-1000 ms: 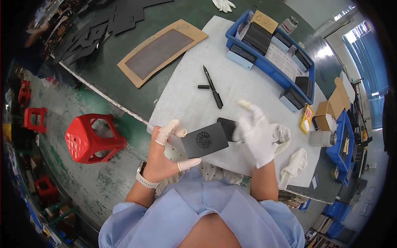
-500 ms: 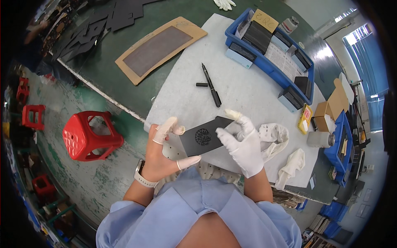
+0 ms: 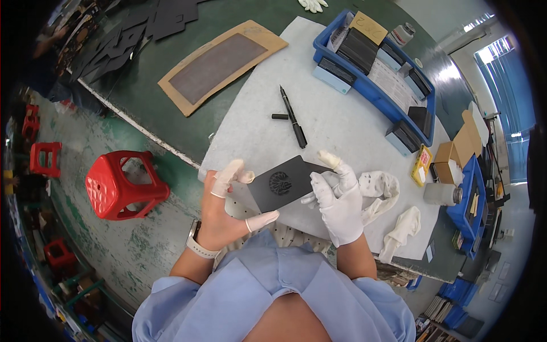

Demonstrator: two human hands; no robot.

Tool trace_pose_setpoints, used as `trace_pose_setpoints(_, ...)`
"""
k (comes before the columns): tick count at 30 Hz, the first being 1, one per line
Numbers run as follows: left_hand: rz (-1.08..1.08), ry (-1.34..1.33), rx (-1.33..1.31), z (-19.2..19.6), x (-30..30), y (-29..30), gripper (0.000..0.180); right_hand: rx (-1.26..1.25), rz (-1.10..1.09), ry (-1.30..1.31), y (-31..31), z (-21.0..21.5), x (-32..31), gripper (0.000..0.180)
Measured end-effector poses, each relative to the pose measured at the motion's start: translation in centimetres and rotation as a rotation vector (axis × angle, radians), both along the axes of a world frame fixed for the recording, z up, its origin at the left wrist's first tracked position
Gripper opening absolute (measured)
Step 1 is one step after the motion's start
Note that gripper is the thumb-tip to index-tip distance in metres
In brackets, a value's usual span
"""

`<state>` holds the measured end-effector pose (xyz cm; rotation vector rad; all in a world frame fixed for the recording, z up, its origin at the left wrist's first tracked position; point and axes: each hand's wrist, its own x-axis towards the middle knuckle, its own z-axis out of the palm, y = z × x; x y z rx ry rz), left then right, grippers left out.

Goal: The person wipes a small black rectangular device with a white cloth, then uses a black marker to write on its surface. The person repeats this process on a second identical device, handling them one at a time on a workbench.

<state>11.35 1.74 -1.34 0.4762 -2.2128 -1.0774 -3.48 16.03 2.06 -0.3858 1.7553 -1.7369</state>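
A black card with a dark round emblem is between my hands, tilted, above the near edge of the white-covered table. My left hand, with pale finger cots on the thumb and fingertips, grips the card's left corners. Another black piece shows from behind its right end. My right hand, in a white glove, pinches this right side; some of its fingers are hidden behind. Beyond lies an uncapped black pen with its cap alongside. White crumpled gloves lie right of my right hand.
A blue tray at the far right holds black card stacks and papers. A brown board with a dark panel lies far left. A clear jar stands at right; a red stool stands on the floor at left.
My right hand's fingers have slid to the right off the emblem card's face. The cards have fanned apart slightly, and the front card's far corner now stands out. My left hand keeps its grip.
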Motion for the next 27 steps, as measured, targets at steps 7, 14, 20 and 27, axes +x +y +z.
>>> trace_pose_setpoints(7,0.091,-0.082,-0.03,-1.1,0.7,-0.7,0.092,0.147,-0.084,0.432,-1.3,0.1,-4.1,0.026)
trace_pose_setpoints(14,0.178,-0.164,-0.118,-2.5,0.7,-1.1,0.093,0.485,0.428,1.62,-8.2,-1.6,-10.2,0.018)
trace_pose_setpoints(20,0.149,-0.13,-0.123,-3.5,0.8,-1.4,0.095,0.637,0.788,1.737,-11.1,-1.4,-12.3,0.016)
trace_pose_setpoints(27,0.137,-0.116,-0.121,-3.9,1.0,-1.6,0.095,0.607,0.887,1.679,-10.3,-0.4,-12.7,0.015)
